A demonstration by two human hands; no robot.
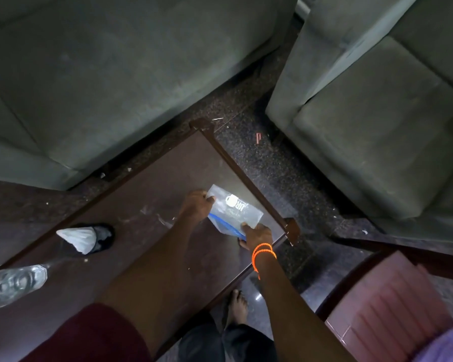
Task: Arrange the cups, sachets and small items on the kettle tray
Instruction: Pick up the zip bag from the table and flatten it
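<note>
A clear plastic zip pouch [233,209] with a blue strip and a white logo lies near the right end of the dark wooden table [152,184]. My left hand [198,205] pinches its far left corner. My right hand [256,235], with orange bands on the wrist, grips its near corner at the blue strip. What is inside the pouch cannot be made out. No kettle tray or cups are in view.
A black object wrapped in white plastic [87,237] and a clear glass bottle [13,284] lie on the table's left part. Grey sofas [115,74] stand behind and to the right. A pink-cushioned chair [385,304] is at lower right. My bare foot [238,307] is on the dark floor.
</note>
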